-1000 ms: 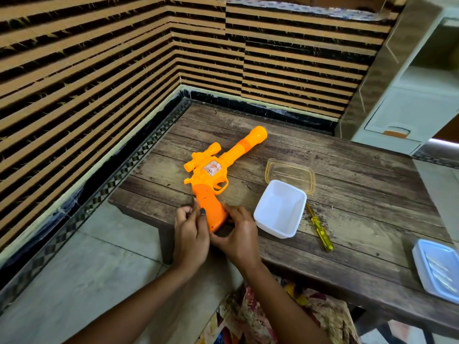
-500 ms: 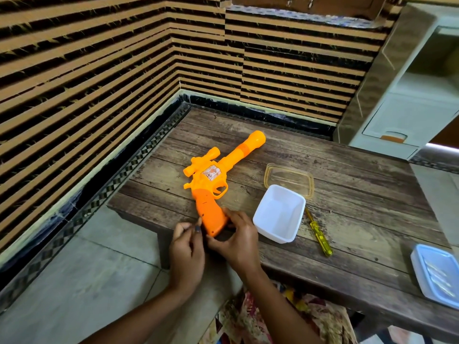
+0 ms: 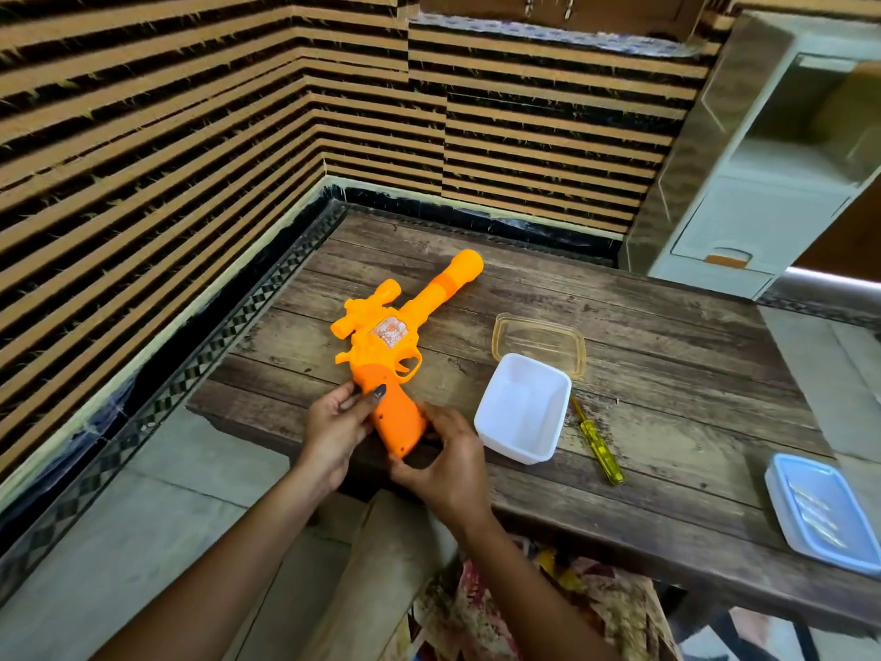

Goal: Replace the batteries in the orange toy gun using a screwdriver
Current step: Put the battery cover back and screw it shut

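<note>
Left hand [image 3: 333, 424] curls round the grip of the orange toy gun [image 3: 388, 341]; right hand [image 3: 450, 467] pinches its butt, likely steadying it; yellow screwdriver [image 3: 597, 446] lies untouched right of those fingers.

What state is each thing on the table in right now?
Toy gun: lying flat, grip looks closed.
Left hand: holds the grip.
Right hand: holds the grip's end.
White tub: open, looks empty.
Clear lid: off, behind the tub.
Screwdriver: lying untouched.
Blue box: lid on.
</note>
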Tool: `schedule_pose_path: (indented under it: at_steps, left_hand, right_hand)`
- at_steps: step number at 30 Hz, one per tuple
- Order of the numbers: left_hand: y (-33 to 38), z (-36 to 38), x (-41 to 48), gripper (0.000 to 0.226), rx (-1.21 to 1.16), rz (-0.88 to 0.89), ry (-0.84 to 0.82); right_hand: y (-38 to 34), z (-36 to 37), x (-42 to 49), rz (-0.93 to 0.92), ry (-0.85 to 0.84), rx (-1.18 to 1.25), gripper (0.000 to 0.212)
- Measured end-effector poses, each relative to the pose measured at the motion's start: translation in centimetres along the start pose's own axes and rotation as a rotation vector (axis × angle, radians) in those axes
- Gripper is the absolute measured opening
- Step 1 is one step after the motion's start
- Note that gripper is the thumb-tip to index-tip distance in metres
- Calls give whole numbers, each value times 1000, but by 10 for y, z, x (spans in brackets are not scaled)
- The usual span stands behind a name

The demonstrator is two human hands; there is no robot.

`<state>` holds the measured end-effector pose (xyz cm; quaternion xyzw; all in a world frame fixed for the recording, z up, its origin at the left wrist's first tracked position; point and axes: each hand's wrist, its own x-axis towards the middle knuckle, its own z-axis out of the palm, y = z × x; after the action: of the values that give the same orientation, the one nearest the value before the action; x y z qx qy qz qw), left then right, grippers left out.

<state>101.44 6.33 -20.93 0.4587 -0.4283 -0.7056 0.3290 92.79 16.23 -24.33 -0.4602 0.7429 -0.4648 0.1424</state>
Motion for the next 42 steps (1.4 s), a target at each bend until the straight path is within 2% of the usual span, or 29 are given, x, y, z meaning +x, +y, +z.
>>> schedule_pose_path:
  at_steps: [8, 11, 16, 21, 25, 27, 29, 34, 42]
  left_hand:
    - [-4, -2, -1, 49, 14, 53, 6]
    - [-5, -2, -1, 52, 18, 68, 2]
    - [-7, -5, 2, 53, 39, 94, -8]
    - [-10, -3, 5, 55, 44, 100, -6]
    - [-12, -4, 8, 54, 43, 107, -17]
    - [-13, -5, 8, 53, 51, 105, -16]
    - [-13, -5, 8, 52, 65, 111, -26]
    - [-12, -6, 7, 53, 64, 109, -23]
    - [-13, -5, 7, 51, 61, 125, -18]
  right_hand:
    - [3, -1, -12, -23, -52, -53, 72]
    - [2, -5, -15, -56, -56, -30, 66]
    - [-6, -15, -16, -176, 43, -40, 50]
    - [-11, -47, -2, -240, 287, -81, 30]
    - [7, -99, 13, -11, 487, -17, 17]
    - [21, -126, 21, 115, 589, 44, 19]
    - [39, -148, 28, 216, 656, -23, 16]
    - [81, -169, 35, 478, 561, -190, 17]
    - [90, -157, 39, 602, 478, -241, 22]
